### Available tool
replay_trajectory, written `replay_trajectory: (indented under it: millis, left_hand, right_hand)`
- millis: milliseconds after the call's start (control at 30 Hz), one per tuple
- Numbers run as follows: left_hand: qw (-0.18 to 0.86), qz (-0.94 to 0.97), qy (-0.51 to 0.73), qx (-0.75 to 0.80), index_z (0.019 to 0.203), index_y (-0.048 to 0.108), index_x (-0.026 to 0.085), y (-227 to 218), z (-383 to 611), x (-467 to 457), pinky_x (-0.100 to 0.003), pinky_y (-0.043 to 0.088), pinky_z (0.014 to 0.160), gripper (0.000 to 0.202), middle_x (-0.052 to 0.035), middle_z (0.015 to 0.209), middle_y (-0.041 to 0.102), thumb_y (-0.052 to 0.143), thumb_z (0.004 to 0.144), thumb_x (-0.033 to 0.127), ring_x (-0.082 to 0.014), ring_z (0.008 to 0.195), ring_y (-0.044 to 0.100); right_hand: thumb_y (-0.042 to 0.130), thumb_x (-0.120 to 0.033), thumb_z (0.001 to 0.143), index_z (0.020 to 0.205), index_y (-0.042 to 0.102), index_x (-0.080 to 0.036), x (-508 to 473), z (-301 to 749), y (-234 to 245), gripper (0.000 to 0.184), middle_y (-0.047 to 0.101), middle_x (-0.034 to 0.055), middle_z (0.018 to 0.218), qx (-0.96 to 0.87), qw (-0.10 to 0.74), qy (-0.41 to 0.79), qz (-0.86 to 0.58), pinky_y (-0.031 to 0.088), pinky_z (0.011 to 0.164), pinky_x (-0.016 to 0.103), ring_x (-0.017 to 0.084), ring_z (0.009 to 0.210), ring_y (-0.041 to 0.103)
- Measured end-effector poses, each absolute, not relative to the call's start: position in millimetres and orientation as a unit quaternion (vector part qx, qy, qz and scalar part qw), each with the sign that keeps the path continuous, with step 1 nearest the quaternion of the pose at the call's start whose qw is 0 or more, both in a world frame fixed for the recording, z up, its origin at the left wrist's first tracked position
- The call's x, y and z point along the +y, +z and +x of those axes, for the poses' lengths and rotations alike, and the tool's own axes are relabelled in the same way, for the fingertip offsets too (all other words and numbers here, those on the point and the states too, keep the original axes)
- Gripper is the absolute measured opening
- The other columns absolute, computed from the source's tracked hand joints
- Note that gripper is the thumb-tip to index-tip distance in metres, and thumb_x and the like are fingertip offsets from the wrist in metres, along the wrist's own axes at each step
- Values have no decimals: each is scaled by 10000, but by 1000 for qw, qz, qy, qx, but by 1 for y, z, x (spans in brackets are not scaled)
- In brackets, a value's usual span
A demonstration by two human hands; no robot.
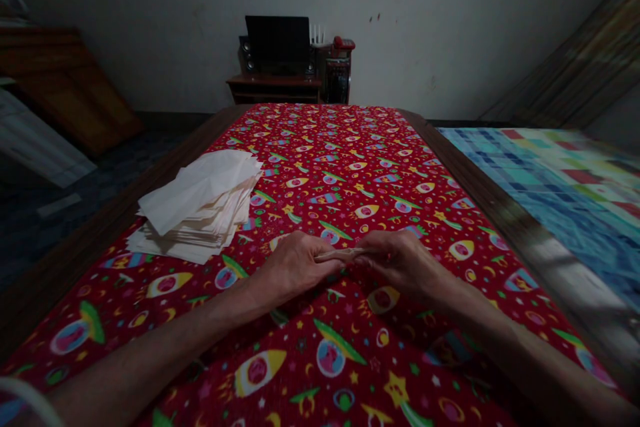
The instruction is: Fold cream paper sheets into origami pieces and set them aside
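Observation:
Between my two hands is a thin, pale folded paper strip (345, 254), seen almost edge-on just above the red cloth. My left hand (296, 265) pinches its left end between thumb and fingers. The right end is gripped by my right hand (403, 259), whose fingertips nearly meet those of the left. Much of the strip is hidden by the fingers. Beyond my left hand, an uneven stack of white paper sheets (200, 190) lies on the cloth, its edges fanned out.
A red cloth (345, 193) printed with rockets and stars covers the long dark wooden table (480, 193). Against the far wall stand a black monitor (278, 41), speakers and a red telephone (343, 44). Checked bedding (535, 167) lies to the right; a wooden cabinet (65, 87) stands left.

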State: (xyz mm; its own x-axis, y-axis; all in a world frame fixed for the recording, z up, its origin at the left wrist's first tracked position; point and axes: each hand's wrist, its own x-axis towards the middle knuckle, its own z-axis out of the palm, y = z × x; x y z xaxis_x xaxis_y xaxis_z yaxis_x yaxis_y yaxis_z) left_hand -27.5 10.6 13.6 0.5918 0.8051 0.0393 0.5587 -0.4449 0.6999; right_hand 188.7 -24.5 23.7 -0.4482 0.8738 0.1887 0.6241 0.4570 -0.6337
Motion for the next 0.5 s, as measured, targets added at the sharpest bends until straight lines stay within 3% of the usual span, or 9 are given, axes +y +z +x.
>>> replay_trajectory:
  millis: [167, 333, 500]
  left_hand:
    - [272, 854, 201, 396, 705, 726, 200, 15, -26, 9, -191, 290, 493, 204, 23, 561, 594, 574, 808, 289, -93, 508, 478]
    - [253, 866, 200, 382, 730, 731, 210, 18, -23, 8, -190, 307, 507, 189, 23, 568, 607, 561, 798, 259, -98, 522, 503]
    - [227, 878, 182, 381, 676, 697, 189, 18, -22, 8, -192, 283, 505, 173, 28, 560, 577, 554, 771, 207, -90, 519, 498]
  right_hand:
    - [536, -160, 809, 843, 677, -165, -26, 185, 19, 145, 652, 20, 712, -826, 224, 215, -471, 330, 532, 194, 93, 576, 526]
    - [532, -241, 822, 788, 671, -150, -31, 181, 19, 170, 602, 24, 670, -849, 212, 107, -472, 256, 511, 213, 87, 541, 469]
    - [535, -184, 788, 744, 657, -138, -33, 176, 22, 138, 565, 4, 616, -841, 208, 140, -480, 224, 495, 210, 69, 501, 421]
